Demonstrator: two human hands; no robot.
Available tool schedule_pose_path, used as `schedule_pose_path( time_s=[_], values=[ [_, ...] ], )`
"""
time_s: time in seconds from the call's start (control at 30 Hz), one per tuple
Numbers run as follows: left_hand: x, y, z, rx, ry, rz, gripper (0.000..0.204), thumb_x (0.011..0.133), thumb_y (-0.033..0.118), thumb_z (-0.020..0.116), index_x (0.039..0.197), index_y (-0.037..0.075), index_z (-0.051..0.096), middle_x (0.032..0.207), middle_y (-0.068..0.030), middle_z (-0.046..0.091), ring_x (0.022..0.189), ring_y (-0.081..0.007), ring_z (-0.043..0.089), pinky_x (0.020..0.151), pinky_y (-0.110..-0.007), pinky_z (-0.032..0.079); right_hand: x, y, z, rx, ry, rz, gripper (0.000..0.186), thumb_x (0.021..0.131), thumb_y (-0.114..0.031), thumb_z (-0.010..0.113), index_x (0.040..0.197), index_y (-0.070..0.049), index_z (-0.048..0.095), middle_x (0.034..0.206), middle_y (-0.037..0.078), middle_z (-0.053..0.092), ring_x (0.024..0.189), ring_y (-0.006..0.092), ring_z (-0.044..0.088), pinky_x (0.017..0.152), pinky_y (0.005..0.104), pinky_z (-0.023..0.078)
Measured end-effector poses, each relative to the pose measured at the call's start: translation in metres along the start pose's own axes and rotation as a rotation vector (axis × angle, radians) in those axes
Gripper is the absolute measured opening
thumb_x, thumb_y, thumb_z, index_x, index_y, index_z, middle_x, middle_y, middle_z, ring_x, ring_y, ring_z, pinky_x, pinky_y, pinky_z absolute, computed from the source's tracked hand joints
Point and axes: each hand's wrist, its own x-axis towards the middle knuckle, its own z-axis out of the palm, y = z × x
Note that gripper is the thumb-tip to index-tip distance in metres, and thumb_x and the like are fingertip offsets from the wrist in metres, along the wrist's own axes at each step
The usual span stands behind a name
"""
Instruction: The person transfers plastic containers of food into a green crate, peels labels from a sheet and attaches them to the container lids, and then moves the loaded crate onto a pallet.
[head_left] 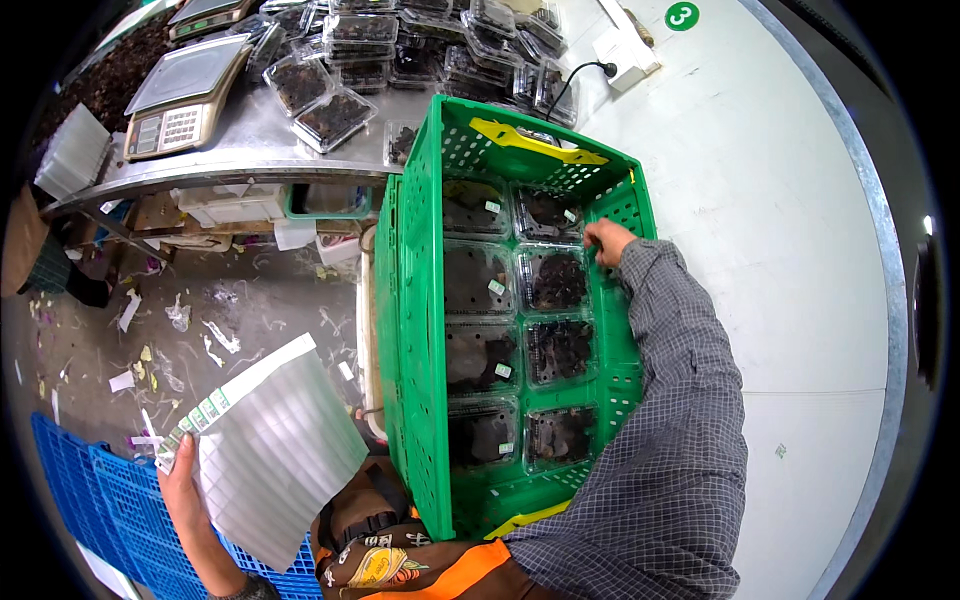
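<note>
My left hand (183, 487) grips the edge of a white label sheet (285, 440), which has a row of small green-and-white stickers along one edge. Inside the green crate (420, 330), clear plastic boxes (556, 282) of dark, fungus-like pieces lie in two columns. All boxes in the left column carry a small sticker; on the right, only the far box (546, 210) shows one. Beside that far box, by the crate's right wall, is my right hand (610, 243), its fingers curled together. Whatever it may pinch is hidden.
A metal table (300, 150) beyond the crate bears a weighing scale (188, 95) and stacked filled boxes (360, 40). Blue plastic crates (120, 510) stand at lower left. Scraps litter the floor (260, 300). Along the right runs a white wall (790, 280).
</note>
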Motion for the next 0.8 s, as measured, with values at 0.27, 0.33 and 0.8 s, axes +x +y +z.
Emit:
schedule_pose_path(
  time_s=[0.27, 0.33, 0.8],
  values=[
    [0.002, 0.004, 0.004, 0.033, -0.041, 0.003, 0.046, 0.088, 0.016, 0.071, 0.127, -0.004, 0.055, 0.119, -0.0093, 0.062, 0.107, -0.0181, 0.058, 0.097, -0.03, 0.042, -0.022, -0.027, 0.031, 0.154, -0.109, -0.057, 0.031, 0.065, 0.013, 0.065, 0.085, -0.008, 0.054, 0.093, 0.014, 0.051, 0.081, 0.0325, 0.054, 0.069, 0.0411, 0.046],
    [0.0, 0.007, 0.004, 0.025, -0.032, 0.007, 0.047, 0.088, 0.016, 0.071, 0.127, -0.004, 0.055, 0.119, -0.0093, 0.062, 0.107, -0.0182, 0.058, 0.096, -0.03, 0.042, -0.023, -0.031, 0.022, 0.102, -0.07, -0.134, 0.032, 0.065, 0.012, 0.066, 0.086, -0.008, 0.055, 0.094, 0.014, 0.051, 0.082, 0.033, 0.054, 0.069, 0.0412, 0.046],
    [-0.013, 0.019, 0.019, 0.021, -0.073, -0.015, 0.039, 0.087, 0.016, 0.071, 0.12, -0.001, 0.06, 0.111, -0.0069, 0.065, 0.098, -0.016, 0.061, 0.089, -0.029, 0.046, -0.014, -0.055, 0.023, 0.015, -0.175, -0.269, 0.038, 0.061, 0.005, 0.076, 0.09, -0.006, 0.054, 0.098, 0.015, 0.052, 0.09, 0.0377, 0.057, 0.077, 0.0462, 0.048]
  ],
)
